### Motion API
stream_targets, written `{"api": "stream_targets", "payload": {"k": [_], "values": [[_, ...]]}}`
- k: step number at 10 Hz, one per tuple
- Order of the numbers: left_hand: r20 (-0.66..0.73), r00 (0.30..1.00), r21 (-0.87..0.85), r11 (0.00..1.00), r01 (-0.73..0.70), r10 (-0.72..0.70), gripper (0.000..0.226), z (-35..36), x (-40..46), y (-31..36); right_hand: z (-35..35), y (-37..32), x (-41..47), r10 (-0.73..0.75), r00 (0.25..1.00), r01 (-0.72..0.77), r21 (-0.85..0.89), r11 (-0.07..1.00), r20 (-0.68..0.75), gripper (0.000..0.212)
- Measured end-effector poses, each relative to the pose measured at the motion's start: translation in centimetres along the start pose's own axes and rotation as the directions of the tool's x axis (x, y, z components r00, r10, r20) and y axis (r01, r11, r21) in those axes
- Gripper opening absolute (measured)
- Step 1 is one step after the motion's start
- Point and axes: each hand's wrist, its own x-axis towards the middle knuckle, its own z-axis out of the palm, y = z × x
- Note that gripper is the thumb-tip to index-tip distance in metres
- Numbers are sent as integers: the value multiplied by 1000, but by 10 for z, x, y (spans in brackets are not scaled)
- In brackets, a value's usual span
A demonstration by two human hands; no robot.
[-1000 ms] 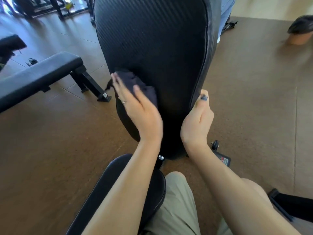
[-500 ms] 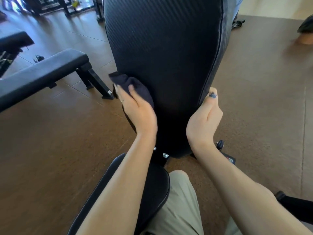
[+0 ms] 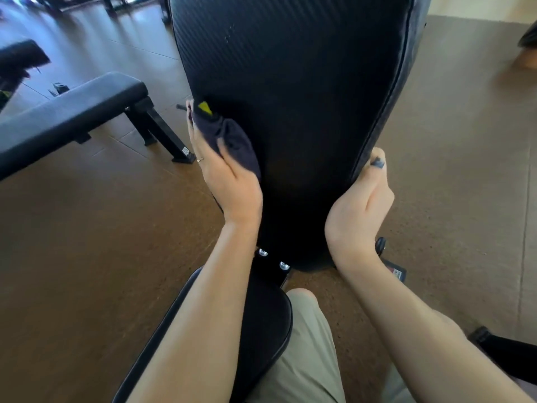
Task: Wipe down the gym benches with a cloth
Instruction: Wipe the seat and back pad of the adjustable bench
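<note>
To wipe well, the left hand (image 3: 229,175) should press the dark cloth (image 3: 229,138) flat and sweep overlapping strokes across the upright backrest pad (image 3: 296,112). The cloth lies under its curled fingers at the pad's eight o'clock edge; the right hand (image 3: 360,207) grips the four o'clock edge.

Brown tiled floor (image 3: 87,257) under daylight glare, a pale wall (image 3: 479,8) at the far right
</note>
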Motion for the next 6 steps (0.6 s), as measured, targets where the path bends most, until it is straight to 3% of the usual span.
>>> {"api": "stream_targets", "payload": {"k": [1, 2, 4, 5, 6], "values": [[-78, 972, 48, 973, 227, -223, 53, -8, -11, -22, -1, -6, -1, 29, 999, -30, 16, 999, 25, 37], [-95, 924, -14, 929, 370, -369, 35, -22, -12, -45, -3, -7, -2, 59, 998, -60, 19, 998, 34, 41], [-25, 713, -43, 713, 700, -701, 53, -33, -35, -67, -4, -8, -2, 157, 985, -160, 38, 986, 69, 36], [-83, 847, -67, 851, 521, -525, 39, -32, -26, -41, -4, -7, -3, 130, 989, -133, 52, 990, 70, 39], [-109, 968, 13, 973, 230, -228, 40, -18, -7, -7, -1, -5, -3, 75, 996, -79, 93, 993, 45, 50]]}}
